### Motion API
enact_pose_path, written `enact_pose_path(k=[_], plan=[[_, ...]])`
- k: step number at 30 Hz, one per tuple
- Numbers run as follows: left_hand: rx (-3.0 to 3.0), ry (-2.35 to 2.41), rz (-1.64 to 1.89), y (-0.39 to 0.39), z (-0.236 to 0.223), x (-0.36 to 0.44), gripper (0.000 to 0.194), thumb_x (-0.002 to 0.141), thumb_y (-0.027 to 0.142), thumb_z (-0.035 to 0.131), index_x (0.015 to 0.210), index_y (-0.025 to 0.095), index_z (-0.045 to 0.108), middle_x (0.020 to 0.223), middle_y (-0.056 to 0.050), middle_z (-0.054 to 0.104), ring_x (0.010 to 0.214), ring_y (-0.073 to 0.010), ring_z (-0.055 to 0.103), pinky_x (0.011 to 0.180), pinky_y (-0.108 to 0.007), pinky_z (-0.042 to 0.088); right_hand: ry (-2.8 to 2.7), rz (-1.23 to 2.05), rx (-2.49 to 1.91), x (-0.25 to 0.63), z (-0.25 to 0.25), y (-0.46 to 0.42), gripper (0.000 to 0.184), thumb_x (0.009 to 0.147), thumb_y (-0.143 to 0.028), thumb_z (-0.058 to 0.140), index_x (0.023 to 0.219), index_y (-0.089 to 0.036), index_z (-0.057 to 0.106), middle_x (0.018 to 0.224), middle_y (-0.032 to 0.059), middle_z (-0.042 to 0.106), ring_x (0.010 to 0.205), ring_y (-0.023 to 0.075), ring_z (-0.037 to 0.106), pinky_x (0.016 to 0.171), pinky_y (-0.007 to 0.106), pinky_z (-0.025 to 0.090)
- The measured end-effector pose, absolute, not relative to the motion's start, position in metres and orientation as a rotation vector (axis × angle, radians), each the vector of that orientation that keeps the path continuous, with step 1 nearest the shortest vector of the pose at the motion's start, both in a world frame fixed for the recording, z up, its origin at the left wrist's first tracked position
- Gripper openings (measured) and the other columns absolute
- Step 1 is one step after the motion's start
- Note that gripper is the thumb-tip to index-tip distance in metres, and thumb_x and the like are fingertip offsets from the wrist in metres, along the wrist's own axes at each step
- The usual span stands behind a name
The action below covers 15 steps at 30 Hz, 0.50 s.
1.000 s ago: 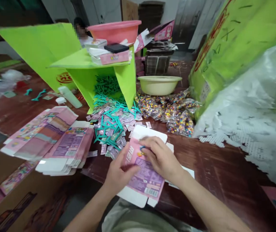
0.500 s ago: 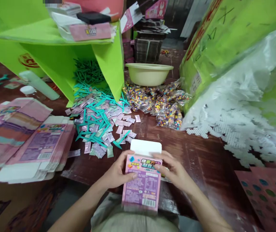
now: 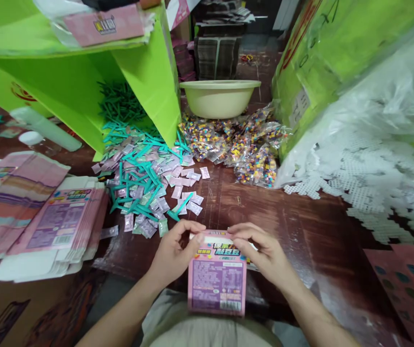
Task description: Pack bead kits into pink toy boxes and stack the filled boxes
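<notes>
Fingers of my left hand and right hand grasp a pink box by its upper end; teal sticks lie beyond on the tabletop.

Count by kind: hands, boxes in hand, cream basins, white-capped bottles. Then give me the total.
Left hand and right hand: 2
Box in hand: 1
Cream basin: 1
White-capped bottle: 1
Total: 5
</notes>
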State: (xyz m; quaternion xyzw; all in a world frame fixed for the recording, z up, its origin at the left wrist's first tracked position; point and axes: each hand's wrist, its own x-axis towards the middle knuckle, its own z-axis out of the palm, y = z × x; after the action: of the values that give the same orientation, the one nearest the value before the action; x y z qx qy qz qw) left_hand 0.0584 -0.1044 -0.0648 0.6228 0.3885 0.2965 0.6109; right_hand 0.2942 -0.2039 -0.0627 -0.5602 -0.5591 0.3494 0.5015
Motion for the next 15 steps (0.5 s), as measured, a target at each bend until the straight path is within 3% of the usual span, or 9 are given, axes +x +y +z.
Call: enact_pose_path(k=[3,5,9,11,15], plan=[[1.395,0.958,0.662,-0.102,-0.063,0.062,0.02,0.097,0.04,0.071,0.094,0.021,0.066,0.102,-0.005,0.075,0.092,-0.0187,0.069,0.08,-0.029,0.054,-1.153,0.931,-1.459,0.29,-0.061,-0.197,0.015,0.096,-0.037,0.075,0.096,-0.023,0.076,0.097,0.0053,0.078,0.087,0.018,0.074,0.076,0.027,0.059],[1.37,0.921,0.635,-0.103,-0.063,0.06,0.021,0.095,0.04,0.073,0.091,0.021,0.065,0.104,-0.006,0.076,0.095,-0.0194,0.071,0.081,-0.03,0.055,-1.141,0.976,-1.472,0.291,-0.062,-0.198,0.018,0.095,-0.04,0.077,0.094,-0.022,0.078,0.097,0.0057,0.078,0.086,0.0181,0.074,0.077,0.027,0.059],[1.419,0.864,0.582,-0.114,-0.059,0.045,0.02,0.085,0.031,0.084,0.092,0.02,0.07,0.117,-0.007,0.077,0.109,-0.0218,0.073,0.095,-0.033,0.055,-1.321,1.147,-1.408,0.304,-0.057,-0.206,0.027,0.1,-0.045,0.07,0.094,-0.022,0.082,0.116,0.0108,0.078,0.107,0.0238,0.075,0.09,0.033,0.061],[1.453,0.868,0.586,-0.117,-0.056,0.033,0.014,0.087,0.028,0.083,0.09,0.02,0.071,0.116,-0.007,0.079,0.11,-0.0217,0.074,0.097,-0.034,0.056,-1.487,1.191,-1.344,0.31,-0.051,-0.2,0.035,0.106,-0.046,0.06,0.096,-0.023,0.084,0.119,0.0123,0.078,0.119,0.0269,0.072,0.094,0.037,0.061],[1.328,1.062,0.915,-0.111,-0.056,-0.001,0.017,0.088,0.03,0.082,0.084,0.02,0.069,0.114,-0.008,0.079,0.108,-0.0222,0.075,0.092,-0.033,0.06,-1.786,0.838,-1.314,0.294,-0.058,-0.147,0.033,0.111,-0.035,0.05,0.123,-0.023,0.078,0.136,0.0124,0.071,0.134,0.0261,0.063,0.11,0.045,0.054]])
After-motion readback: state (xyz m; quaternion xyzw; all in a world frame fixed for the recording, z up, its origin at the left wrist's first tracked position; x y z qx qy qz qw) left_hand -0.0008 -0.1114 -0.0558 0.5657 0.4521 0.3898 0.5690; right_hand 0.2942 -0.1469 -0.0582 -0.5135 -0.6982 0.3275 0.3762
